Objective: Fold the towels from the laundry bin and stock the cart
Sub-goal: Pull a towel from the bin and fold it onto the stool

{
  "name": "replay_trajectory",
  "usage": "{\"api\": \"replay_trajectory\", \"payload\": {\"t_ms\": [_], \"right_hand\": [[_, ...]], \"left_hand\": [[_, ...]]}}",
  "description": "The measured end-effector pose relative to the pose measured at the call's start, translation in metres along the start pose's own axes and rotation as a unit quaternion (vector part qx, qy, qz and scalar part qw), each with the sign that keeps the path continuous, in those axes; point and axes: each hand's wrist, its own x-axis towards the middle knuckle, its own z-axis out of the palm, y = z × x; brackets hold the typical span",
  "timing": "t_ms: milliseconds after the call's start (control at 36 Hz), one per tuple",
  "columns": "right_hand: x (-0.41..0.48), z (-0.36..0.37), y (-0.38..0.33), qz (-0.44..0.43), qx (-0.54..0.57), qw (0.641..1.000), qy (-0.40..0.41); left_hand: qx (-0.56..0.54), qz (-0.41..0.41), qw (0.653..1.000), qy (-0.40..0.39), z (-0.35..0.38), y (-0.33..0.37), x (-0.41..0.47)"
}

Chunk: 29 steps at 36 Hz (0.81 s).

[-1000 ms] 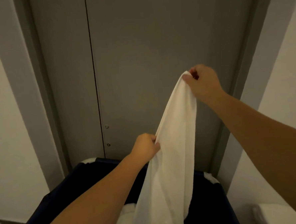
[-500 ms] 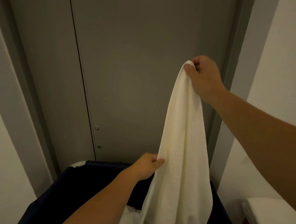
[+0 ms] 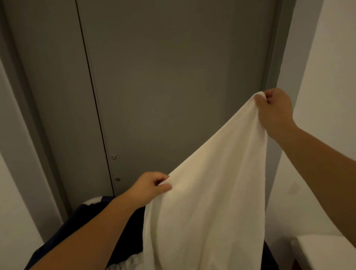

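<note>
White terry cloth fills the near middle: the towel [image 3: 208,206] hangs in a broad drape and hides most of the laundry bin [image 3: 86,215], a dark navy fabric one whose left rim shows above the left forearm. More white laundry [image 3: 127,267] lies bunched inside it, just left of the towel. At the near right sits a white object [image 3: 326,251], cut off by the frame. Of the hands, the left hand [image 3: 149,187] pinches the towel's upper edge, thumb against curled fingers. The right hand [image 3: 275,110], higher and further right, clutches a bunched corner. Beyond stands a grey door [image 3: 169,72] with two screws [image 3: 114,157] by its seam, and pale walls [image 3: 325,63] on both sides.
</note>
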Motion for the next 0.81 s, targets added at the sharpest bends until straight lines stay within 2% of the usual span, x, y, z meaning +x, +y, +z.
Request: {"api": "replay_trajectory", "payload": {"t_ms": [83,139,222,333,389,472,528,639,722,806], "right_hand": [[-0.003,0.005,-0.004,0.000,0.008,1.000,-0.001],[-0.006,0.009,-0.008,-0.007,0.011,1.000,-0.002],[-0.009,0.013,-0.012,-0.014,0.020,1.000,0.000],[-0.007,0.011,-0.013,-0.007,0.019,1.000,0.014],[-0.004,0.007,-0.011,0.001,0.012,1.000,0.024],[-0.005,0.003,-0.006,-0.007,0.022,0.999,0.023],[-0.011,0.005,-0.005,-0.041,0.033,0.998,-0.013],[-0.036,0.027,-0.008,-0.132,-0.003,0.981,-0.143],[-0.058,0.048,-0.010,-0.215,-0.052,0.947,-0.234],[-0.076,0.062,-0.014,-0.223,-0.062,0.917,-0.326]], "left_hand": [[0.146,0.015,0.988,-0.051,0.002,0.001,-0.007],[0.162,0.003,0.987,-0.014,0.003,-0.003,-0.010],[0.106,-0.021,0.992,0.071,0.001,-0.009,-0.016],[-0.080,-0.054,0.981,0.167,-0.005,-0.007,-0.025],[-0.136,-0.052,0.973,0.181,-0.008,0.001,-0.028],[-0.145,-0.023,0.972,0.185,-0.012,0.016,-0.027],[-0.123,0.000,0.975,0.187,-0.015,0.029,-0.022],[-0.089,0.036,0.980,0.172,-0.011,0.063,-0.008],[-0.072,0.063,0.983,0.158,-0.006,0.083,0.000],[-0.051,0.075,0.985,0.147,-0.004,0.092,0.006]]}}
